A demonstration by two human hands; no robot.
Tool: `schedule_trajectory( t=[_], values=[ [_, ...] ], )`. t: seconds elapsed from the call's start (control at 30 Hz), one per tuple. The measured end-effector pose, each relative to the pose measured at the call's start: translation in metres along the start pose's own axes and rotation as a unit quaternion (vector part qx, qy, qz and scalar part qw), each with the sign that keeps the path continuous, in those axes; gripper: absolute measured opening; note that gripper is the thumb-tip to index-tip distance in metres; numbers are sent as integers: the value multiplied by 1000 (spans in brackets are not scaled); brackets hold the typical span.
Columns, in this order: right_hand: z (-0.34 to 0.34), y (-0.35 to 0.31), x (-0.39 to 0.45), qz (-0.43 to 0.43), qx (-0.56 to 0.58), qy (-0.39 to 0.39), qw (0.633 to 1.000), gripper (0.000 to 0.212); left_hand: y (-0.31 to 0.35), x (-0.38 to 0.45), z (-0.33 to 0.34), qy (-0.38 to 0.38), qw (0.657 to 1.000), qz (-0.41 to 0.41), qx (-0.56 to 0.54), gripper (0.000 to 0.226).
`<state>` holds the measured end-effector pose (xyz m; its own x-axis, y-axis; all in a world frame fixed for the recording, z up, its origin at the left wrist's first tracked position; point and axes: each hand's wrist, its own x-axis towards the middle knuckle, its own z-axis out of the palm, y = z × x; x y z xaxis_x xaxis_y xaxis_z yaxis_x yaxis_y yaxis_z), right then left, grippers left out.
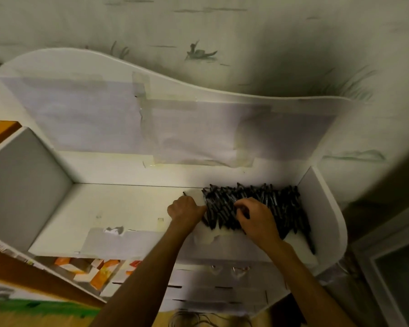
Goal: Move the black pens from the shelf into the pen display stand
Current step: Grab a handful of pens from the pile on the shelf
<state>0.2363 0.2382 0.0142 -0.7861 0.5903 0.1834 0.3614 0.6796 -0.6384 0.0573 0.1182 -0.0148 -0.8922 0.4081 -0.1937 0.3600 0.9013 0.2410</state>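
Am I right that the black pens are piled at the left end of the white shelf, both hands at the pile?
Not quite. The head view shows the black pens piled at the right end of the white shelf, against its side wall. Left hand and right hand are both at the pile.

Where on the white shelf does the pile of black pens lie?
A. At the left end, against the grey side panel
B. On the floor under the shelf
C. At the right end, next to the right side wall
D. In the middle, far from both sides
C: the pile of black pens fills the right end of the white shelf, reaching its right side wall, with both hands at the pile.
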Motion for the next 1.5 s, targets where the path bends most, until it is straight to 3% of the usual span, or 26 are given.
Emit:
schedule_trajectory(
  t=[0.13,0.23,0.37,0.5,0.67,0.87,0.97,1.07,1.13,1.2,1.37,1.5],
  values=[
    [-3,1,3,0,0,11,1000,16,3,2,-3,-8,1000,3,12,31],
    [-4,2,5,-3,1,16,1000,14,3,-2,-2,-6,996,-14,-90,29],
    [-6,2,6,-6,1,19,1000,13,6,-6,3,-29,978,24,-206,35],
    [-5,2,7,-5,3,16,1000,15,6,-5,11,-48,985,31,-165,57],
    [-7,6,7,-7,3,13,1000,15,8,-8,12,13,992,26,-120,43],
    [-9,9,6,-14,9,11,1000,14,4,-12,7,36,996,-10,-83,30],
    [-11,9,7,-19,8,17,1000,14,3,-8,5,21,983,-36,-181,26],
    [-12,8,9,-21,8,18,1000,14,7,-6,3,-16,946,-50,-321,26],
    [-12,8,9,-23,5,20,1000,14,12,-8,3,-20,938,-56,-341,35],
    [-12,7,9,-24,1,20,1000,14,16,-9,3,-22,946,-57,-320,43],
    [-15,9,10,-19,9,16,1000,13,8,-11,5,-8,980,-33,-198,33],
    [-15,13,9,-14,8,16,1000,14,-1,-16,4,10,991,-35,-130,43]
  ],
)
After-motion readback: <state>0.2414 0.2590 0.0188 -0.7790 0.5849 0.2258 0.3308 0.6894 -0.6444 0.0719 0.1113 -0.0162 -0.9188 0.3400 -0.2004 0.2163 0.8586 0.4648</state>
